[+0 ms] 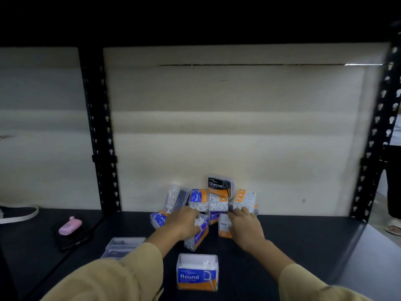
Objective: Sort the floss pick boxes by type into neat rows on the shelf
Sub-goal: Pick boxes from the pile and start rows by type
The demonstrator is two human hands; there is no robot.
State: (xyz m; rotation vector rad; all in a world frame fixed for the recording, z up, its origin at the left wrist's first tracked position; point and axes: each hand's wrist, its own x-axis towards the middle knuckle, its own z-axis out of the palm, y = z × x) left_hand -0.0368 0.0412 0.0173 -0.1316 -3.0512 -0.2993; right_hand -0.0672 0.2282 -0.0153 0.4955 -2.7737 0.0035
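A jumbled pile of floss pick boxes lies at the back middle of the dark shelf [293, 240]. On top stands a black Charcoal box [220, 185]. Below it are a blue Round box [198, 198], a box showing its orange back [245, 199] and a clear box lying on its side [176, 197]. My left hand [183, 223] grips a blue Smooth box [198, 234] at the pile's front. My right hand [245, 224] rests on an orange-backed box [224, 228]. A single Round box [197, 272] stands upright near the front edge, apart from the pile.
A clear box with dark picks [121, 246] lies flat at the front left. A pink case [69, 226] sits on a dark object on the neighbouring shelf at left. Black perforated uprights [102, 135] frame the bay. A person's foot [393, 227] shows at far right.
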